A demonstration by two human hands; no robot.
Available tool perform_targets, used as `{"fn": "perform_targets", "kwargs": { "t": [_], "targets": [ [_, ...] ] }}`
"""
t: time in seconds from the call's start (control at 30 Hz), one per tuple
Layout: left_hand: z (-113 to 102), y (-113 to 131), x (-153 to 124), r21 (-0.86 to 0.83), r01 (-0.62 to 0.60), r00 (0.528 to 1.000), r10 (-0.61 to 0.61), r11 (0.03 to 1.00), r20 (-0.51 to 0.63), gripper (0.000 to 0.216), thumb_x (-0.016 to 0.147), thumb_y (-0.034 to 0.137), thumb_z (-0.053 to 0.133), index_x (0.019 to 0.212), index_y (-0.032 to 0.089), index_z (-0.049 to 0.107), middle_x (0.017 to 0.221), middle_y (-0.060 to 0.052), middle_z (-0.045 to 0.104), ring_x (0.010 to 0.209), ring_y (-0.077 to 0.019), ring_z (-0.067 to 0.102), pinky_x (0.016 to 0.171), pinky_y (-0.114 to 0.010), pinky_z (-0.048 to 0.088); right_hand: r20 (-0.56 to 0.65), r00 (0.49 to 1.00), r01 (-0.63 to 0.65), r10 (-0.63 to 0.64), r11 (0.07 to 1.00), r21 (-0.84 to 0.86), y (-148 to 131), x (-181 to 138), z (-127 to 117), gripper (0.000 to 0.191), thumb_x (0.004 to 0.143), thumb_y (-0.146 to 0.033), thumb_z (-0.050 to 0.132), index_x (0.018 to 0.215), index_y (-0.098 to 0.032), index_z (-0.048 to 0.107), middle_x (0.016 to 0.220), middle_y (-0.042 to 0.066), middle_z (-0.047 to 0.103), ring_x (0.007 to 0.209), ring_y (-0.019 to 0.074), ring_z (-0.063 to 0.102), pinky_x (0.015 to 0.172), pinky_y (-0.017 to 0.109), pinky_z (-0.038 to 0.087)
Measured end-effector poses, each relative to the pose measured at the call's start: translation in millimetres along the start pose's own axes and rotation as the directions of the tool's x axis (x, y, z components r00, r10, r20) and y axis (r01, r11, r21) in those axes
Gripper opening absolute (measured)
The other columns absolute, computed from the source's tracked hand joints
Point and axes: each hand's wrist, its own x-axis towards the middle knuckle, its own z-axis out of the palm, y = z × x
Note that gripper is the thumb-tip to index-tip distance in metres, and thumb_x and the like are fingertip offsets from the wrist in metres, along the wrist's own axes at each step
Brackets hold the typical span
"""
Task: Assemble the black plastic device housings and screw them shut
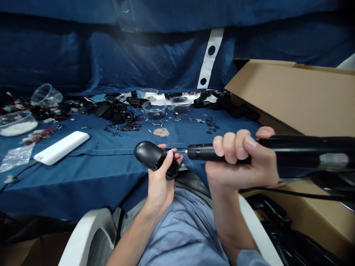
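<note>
My left hand point(163, 177) is closed around a black plastic housing point(149, 154) with a smooth rounded end pointing left. In my right hand point(241, 159) is a black electric screwdriver point(299, 151), held level with its fingers wrapped round the barrel. The thin bit point(181, 151) points left and reaches the housing near my left fingertips. Whether the bit sits in a screw is hidden by my fingers. Beyond the hands, a pile of small screws point(161, 132) lies on the blue cloth point(111, 162).
Clear plastic tubs point(154, 109), black parts point(116, 111) and wired pieces point(41, 135) spread across the table. A white elongated device point(61, 147) lies at left. A large cardboard box point(299, 96) stands at right; another box point(316, 210) with black parts sits below.
</note>
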Motion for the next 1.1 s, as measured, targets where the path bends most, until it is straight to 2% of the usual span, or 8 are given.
{"fn": "perform_targets", "kwargs": {
  "t": [0.13, 0.27, 0.53, 0.7, 0.8, 0.9, 1.0, 1.1],
  "targets": [
    [-2.2, -1.5, 0.4, 0.001, -0.003, 1.000, 0.003, 1.000, -0.017, 0.054, 0.074, 0.020, 0.093, 0.118, 0.026, 0.063, 0.099, 0.003, 0.076, 0.087, -0.0118, 0.074, 0.100, -0.033, 0.058, 0.013, 0.998, 0.065, -0.065, 0.998, -0.025, 1.9, -7.7, -0.2, 0.020, 0.070, -0.013, 0.058, 0.083, -0.025, 0.048, 0.049, -0.014, 0.039, 0.036, 0.0058, 0.027, 0.043, 0.021, 0.032],
    [-7.2, -0.3, 2.7, 0.066, 0.000, 1.000, 0.002, 0.998, -0.019, 0.061, 0.069, 0.017, 0.096, 0.121, 0.026, 0.066, 0.103, 0.002, 0.077, 0.092, -0.0123, 0.074, 0.094, -0.028, 0.058, 0.034, 0.998, 0.051, -0.051, 0.999, -0.003, -0.2, -8.0, -0.9, 0.020, 0.070, -0.012, 0.059, 0.083, -0.025, 0.050, 0.049, -0.013, 0.041, 0.036, 0.0056, 0.029, 0.043, 0.021, 0.034],
    [-9.3, 1.3, 1.6, 0.235, -0.041, 0.997, 0.025, 0.971, 0.070, 0.050, 0.071, 0.024, 0.095, 0.117, 0.023, 0.074, 0.103, 0.000, 0.079, 0.084, -0.0122, 0.071, 0.086, -0.026, 0.057, 0.106, 0.994, 0.010, -0.011, 1.000, 0.012, 0.4, -9.5, -1.8, 0.021, 0.073, -0.006, 0.059, 0.084, -0.024, 0.056, 0.050, -0.012, 0.046, 0.038, 0.0057, 0.033, 0.045, 0.021, 0.039],
    [-12.5, 0.2, 2.2, 0.286, -0.086, 0.990, 0.050, 0.954, 0.130, 0.046, 0.077, 0.024, 0.091, 0.120, 0.022, 0.074, 0.106, -0.003, 0.079, 0.089, -0.0141, 0.070, 0.087, -0.026, 0.056, 0.159, 0.987, 0.030, -0.032, 0.999, 0.012, 4.4, -13.6, -3.5, 0.022, 0.077, -0.005, 0.059, 0.087, -0.024, 0.057, 0.053, -0.011, 0.048, 0.040, 0.0057, 0.035, 0.048, 0.021, 0.042],
    [-13.7, -0.9, 1.4, 0.303, -0.098, 0.991, 0.064, 0.948, 0.120, 0.048, 0.077, 0.025, 0.091, 0.122, 0.022, 0.074, 0.108, -0.004, 0.079, 0.096, -0.0173, 0.072, 0.093, -0.029, 0.055, 0.243, 0.967, 0.065, -0.071, 0.997, 0.031, 6.2, -19.5, -4.7, 0.023, 0.081, -0.002, 0.060, 0.089, -0.024, 0.059, 0.057, -0.010, 0.049, 0.043, 0.0059, 0.039, 0.050, 0.023, 0.045],
    [-13.9, -0.5, -1.5, 0.290, -0.049, 0.996, 0.025, 0.956, 0.085, 0.053, 0.075, 0.027, 0.093, 0.124, 0.021, 0.074, 0.108, -0.005, 0.079, 0.098, -0.0200, 0.073, 0.095, -0.032, 0.054, 0.401, 0.912, 0.093, -0.082, 0.996, -0.009, 7.9, -24.8, -6.1, 0.025, 0.085, -0.001, 0.063, 0.092, -0.025, 0.059, 0.063, -0.010, 0.054, 0.047, 0.0076, 0.047, 0.054, 0.027, 0.049],
    [-15.0, 1.4, -4.1, 0.260, 0.038, 0.996, -0.059, 0.965, 0.072, 0.057, 0.072, 0.026, 0.093, 0.125, 0.020, 0.073, 0.105, -0.005, 0.079, 0.093, -0.0194, 0.072, 0.091, -0.031, 0.054, 0.517, 0.855, 0.089, -0.046, 0.994, -0.057, 12.8, -25.3, -6.2, 0.025, 0.088, -0.003, 0.067, 0.093, -0.026, 0.058, 0.067, -0.009, 0.056, 0.050, 0.0091, 0.050, 0.052, 0.028, 0.047],
    [-17.4, 2.1, -4.1, 0.231, 0.108, 0.990, -0.126, 0.967, 0.065, 0.060, 0.070, 0.020, 0.092, 0.126, 0.019, 0.073, 0.101, -0.003, 0.076, 0.087, -0.0168, 0.070, 0.084, -0.028, 0.053, 0.493, 0.870, 0.057, -0.020, 0.997, -0.061, 20.9, -22.5, -4.6, 0.024, 0.087, -0.006, 0.071, 0.091, -0.026, 0.058, 0.066, -0.009, 0.053, 0.048, 0.0086, 0.047, 0.048, 0.026, 0.042]
  ]
}}
